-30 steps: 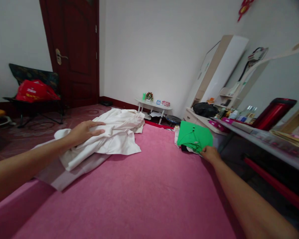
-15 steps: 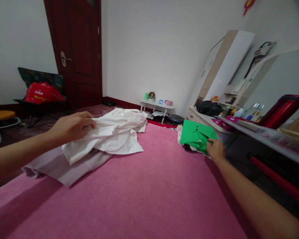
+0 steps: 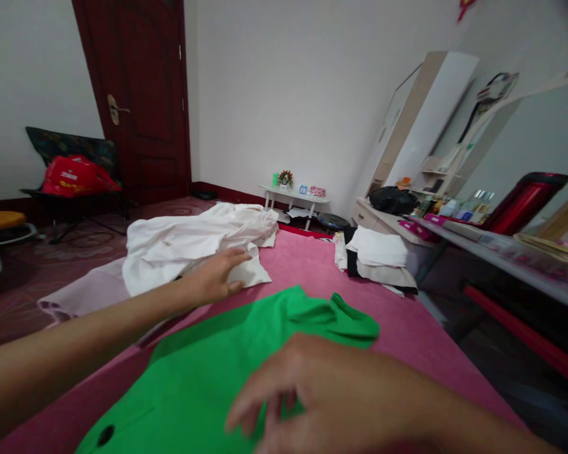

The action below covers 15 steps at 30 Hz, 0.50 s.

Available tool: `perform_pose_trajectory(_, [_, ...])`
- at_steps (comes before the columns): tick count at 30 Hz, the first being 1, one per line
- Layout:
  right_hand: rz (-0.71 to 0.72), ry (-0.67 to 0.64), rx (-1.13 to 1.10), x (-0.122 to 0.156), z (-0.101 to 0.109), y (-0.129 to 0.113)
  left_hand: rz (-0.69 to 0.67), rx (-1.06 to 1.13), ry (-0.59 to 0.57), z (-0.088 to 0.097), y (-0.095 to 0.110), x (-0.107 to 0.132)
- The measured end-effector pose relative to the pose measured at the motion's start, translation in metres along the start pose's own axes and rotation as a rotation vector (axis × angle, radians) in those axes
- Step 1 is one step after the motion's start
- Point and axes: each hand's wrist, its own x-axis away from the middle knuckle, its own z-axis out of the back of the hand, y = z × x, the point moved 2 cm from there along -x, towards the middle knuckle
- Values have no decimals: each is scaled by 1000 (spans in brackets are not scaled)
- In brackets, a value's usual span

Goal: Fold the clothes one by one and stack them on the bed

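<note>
1. Work surface. A pink, short-pile bed cover (image 3: 407, 340) is filling the middle of the head view.

2. Main item. A bright green fabric garment (image 3: 208, 366) is lying loosely spread on the near part of the pink cover, directly in front of the person. Its far edge is bunching into folds, and a dark button is showing at its near left corner.

3. Right hand. The right hand (image 3: 331, 391) is hanging very close to the camera, above the near edge of the green garment. Its fingers (image 3: 246, 416) are curling downward toward the cloth. The hand is blurring, so whether it is pinching the fabric cannot be told.

4. Left hand. The left hand (image 3: 218, 277) is reaching forward with the fingers straight and held together, palm down, gripping nothing. Its fingertips are lying on the near edge of a crumpled white cloth garment (image 3: 189, 243), just beyond the green garment.

5. Surroundings.
- A pale lilac cloth (image 3: 89, 293) is lying under the white garment at the left edge of the cover.
- A stack of folded white, black and beige clothes (image 3: 376, 255) is sitting at the far right corner, well apart from both hands.
- A dark red wooden door (image 3: 132, 94) is standing closed in the far wall.
</note>
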Motion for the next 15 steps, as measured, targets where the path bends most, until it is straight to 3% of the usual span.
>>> perform_pose_trajectory(3, [-238,498,205,3,37,61,-42,95,-169,-20,8,11])
perform_pose_trajectory(4, [-329,581,291,6,45,88,-47,119,-229,-23,12,16])
perform_pose_trajectory(6, [-525,634,335,14,52,140,-22,148,-314,-25,20,25])
perform_pose_trajectory(8, [-614,638,247,22,47,178,26,174,-351,-20,26,34])
perform_pose_trajectory(10, [-572,652,131,27,37,191,61,227,-368,-11,31,43])
perform_pose_trajectory(12, [-452,609,47,28,24,183,94,344,-406,-1,34,53])
perform_pose_trajectory(15, [-311,475,-32,32,18,155,126,683,-650,12,41,71])
